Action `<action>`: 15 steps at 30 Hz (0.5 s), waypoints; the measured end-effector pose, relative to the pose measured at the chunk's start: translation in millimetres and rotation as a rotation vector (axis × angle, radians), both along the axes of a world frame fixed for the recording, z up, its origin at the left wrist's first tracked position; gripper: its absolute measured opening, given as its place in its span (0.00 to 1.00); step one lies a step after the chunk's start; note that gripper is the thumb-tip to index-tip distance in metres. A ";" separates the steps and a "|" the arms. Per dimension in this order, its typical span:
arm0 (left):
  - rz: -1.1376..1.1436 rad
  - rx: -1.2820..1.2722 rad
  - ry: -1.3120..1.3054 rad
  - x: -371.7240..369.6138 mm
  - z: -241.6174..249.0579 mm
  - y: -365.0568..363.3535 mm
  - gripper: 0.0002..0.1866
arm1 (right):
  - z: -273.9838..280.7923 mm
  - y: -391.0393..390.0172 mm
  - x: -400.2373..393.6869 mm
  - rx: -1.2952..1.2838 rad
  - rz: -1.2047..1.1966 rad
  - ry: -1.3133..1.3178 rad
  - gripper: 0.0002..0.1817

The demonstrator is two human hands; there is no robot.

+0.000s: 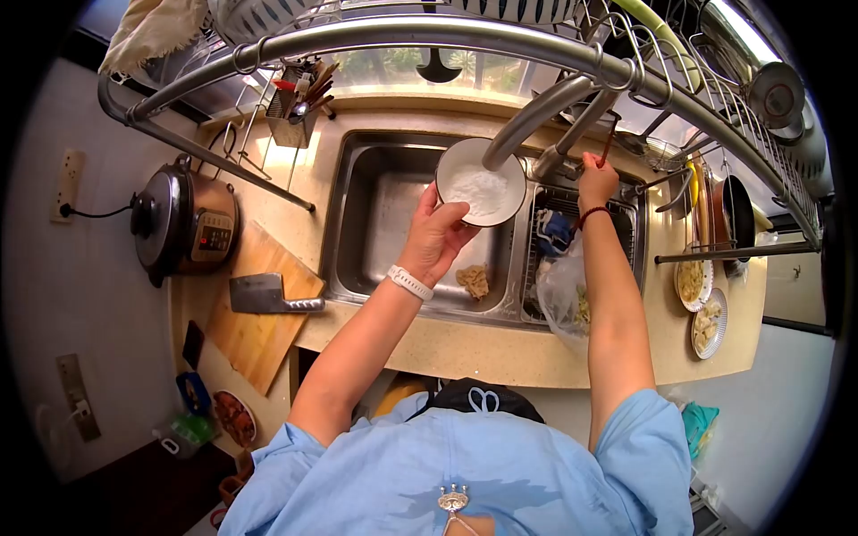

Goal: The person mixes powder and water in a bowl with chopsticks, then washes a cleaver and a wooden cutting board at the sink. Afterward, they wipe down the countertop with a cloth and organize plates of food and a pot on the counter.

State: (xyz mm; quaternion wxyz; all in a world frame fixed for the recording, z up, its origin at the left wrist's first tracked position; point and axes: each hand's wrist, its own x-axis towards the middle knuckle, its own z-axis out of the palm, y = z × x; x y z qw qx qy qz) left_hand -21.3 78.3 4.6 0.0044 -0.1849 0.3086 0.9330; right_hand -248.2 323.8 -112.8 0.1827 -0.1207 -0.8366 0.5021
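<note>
My left hand (440, 234) grips the rim of a white bowl (454, 161) with a dark edge, thumb on the near side. White powder (483, 191) lies in the bowl, which is held over the sink beneath the faucet spout (534, 125). No water stream can be made out. Beyond the right basin, my right hand (597, 183) is closed around a thin dark-red stick (609, 143) that looks like a chopstick. The faucet base (552, 164) is just left of that hand. A tan crumpled cloth (473, 281) rests in the left basin (357, 241).
A steel dish rack (393, 37) arches overhead. On the left are an electric pressure cooker (192, 219), a cutting board (259, 344) and a cleaver (259, 293). A clear plastic bag (561, 295) hangs by the right basin. Plates of chopped food (708, 326) stand at right.
</note>
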 end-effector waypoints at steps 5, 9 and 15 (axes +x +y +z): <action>0.001 0.004 -0.015 1.1 0.0 -0.1 0.27 | -11.6 6.1 -7.8 -0.039 -0.015 -0.039 0.14; -0.010 -0.003 0.008 -1.1 2.2 -0.1 0.27 | -19.4 10.8 -14.7 -0.004 -0.024 -0.042 0.14; -0.001 -0.012 -0.021 -0.7 2.3 0.7 0.28 | -8.0 8.9 -9.8 -0.084 -0.060 -0.096 0.14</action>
